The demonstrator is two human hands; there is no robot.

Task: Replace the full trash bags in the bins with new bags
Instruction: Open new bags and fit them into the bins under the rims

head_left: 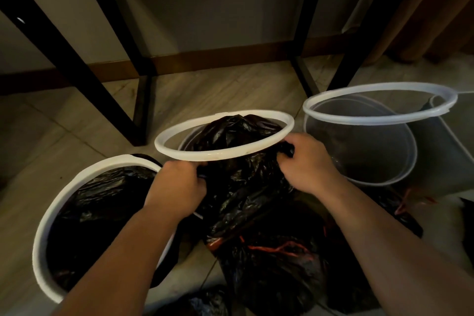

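Note:
A white retaining ring (256,152) is raised and tilted above the middle bin, whose rim (185,142) barely shows under a black trash bag (238,136). My left hand (179,183) grips the ring's near edge together with bag plastic. My right hand (306,161) clutches the bag's edge at the ring's right side. A white bin (51,210) at the left is lined with a black bag (102,202). At the right a translucent bin (400,161) has its ring (333,117) lifted; its inside is bare.
Tied black bags with red drawstrings (277,249) lie on the tiled floor below my hands. Black metal table legs (139,108) stand just behind the bins. A grey bin (441,151) leans at the far right, and a brown curtain (423,7) hangs beyond.

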